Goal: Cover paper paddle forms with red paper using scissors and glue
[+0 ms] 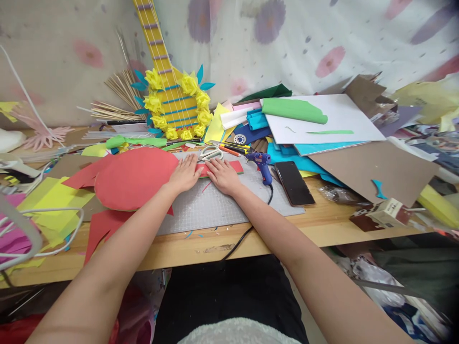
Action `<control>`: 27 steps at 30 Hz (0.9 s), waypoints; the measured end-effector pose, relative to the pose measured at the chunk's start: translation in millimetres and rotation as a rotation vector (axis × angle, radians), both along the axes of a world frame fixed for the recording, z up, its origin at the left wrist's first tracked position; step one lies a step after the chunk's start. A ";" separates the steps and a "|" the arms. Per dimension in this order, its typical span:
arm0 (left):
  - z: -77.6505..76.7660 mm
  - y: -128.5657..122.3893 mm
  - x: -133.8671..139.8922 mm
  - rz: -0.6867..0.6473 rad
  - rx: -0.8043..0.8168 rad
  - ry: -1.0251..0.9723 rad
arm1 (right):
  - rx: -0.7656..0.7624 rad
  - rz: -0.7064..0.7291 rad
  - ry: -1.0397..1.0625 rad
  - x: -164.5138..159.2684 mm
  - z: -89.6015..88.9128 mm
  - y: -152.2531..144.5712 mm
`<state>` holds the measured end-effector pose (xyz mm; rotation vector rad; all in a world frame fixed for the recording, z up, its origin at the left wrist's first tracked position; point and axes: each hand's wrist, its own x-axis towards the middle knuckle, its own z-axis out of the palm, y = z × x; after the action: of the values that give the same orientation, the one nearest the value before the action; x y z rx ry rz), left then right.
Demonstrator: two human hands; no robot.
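A large rounded red paper shape [136,179] lies on the left of the grey cutting mat [204,210], with a narrow red strip [234,167] reaching right from it; a green edge shows under the strip. My left hand [186,173] lies flat where the strip meets the rounded part, fingers stretched out. Just right of it, my right hand [223,176] presses flat on the strip, fingers spread. Light-handled scissors [211,153] rest right behind my fingertips. To the right of the strip stands a blue glue gun [263,165], its cord running to the table's front edge.
A black phone [294,183] lies right of the mat. Behind stands a yellow paper guitar [175,105] with yellow flowers. White board [322,117] and brown cardboard [373,165] are stacked at right. Red paper scraps [103,227] and yellow sheets [53,200] lie at left.
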<state>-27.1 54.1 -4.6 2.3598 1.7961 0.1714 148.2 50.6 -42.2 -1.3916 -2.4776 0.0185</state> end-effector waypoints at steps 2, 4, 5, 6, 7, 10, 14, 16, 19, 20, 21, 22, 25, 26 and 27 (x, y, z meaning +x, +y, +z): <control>6.8 5.4 -6.6 0.077 0.024 -0.071 | 0.007 0.002 0.003 0.4 -0.4 0.3; 12.9 8.0 -15.0 0.123 0.074 -0.048 | 0.012 0.007 0.006 0.8 -0.5 1.0; 14.7 7.7 -19.2 0.125 0.087 -0.003 | 0.012 0.007 0.007 0.8 -0.7 1.5; 15.4 6.6 -22.9 0.121 0.084 0.052 | 0.013 0.007 0.009 0.8 -1.1 2.0; 15.0 5.0 -25.9 0.117 0.070 0.105 | 0.012 0.006 0.010 0.8 -1.6 2.5; 9.9 0.3 -30.4 0.133 0.022 0.204 | 0.012 0.005 0.012 0.9 -3.1 3.7; 4.3 0.0 -29.9 0.135 0.016 0.229 | 0.007 0.009 0.009 1.0 -3.1 3.6; 3.2 0.9 -29.3 0.136 0.017 0.227 | 0.001 0.008 0.010 1.0 -2.6 3.2; 2.7 1.3 -29.7 0.139 0.035 0.188 | 0.006 0.008 0.008 1.1 -2.5 3.0; 3.0 1.2 -30.3 0.140 0.046 0.163 | 0.009 0.009 0.006 1.1 -2.7 3.1; 3.8 0.9 -31.1 0.144 0.058 0.130 | 0.011 0.010 0.005 1.2 -2.9 3.2; 4.9 0.4 -32.2 0.159 0.071 0.091 | 0.013 0.010 0.004 1.2 -3.0 3.2; 9.5 -3.3 -36.6 0.214 0.100 -0.008 | 0.010 0.007 0.009 1.0 -2.9 3.0; 10.5 -5.4 -38.2 0.204 0.101 -0.010 | 0.008 0.006 0.011 0.9 -2.7 2.9; 11.0 -7.9 -39.7 0.176 0.093 0.010 | 0.006 0.004 0.014 0.9 -2.6 2.7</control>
<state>-66.9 46.2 6.4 2.2636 2.0428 0.2720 149.1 53.3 -44.8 -1.3799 -2.4674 0.0217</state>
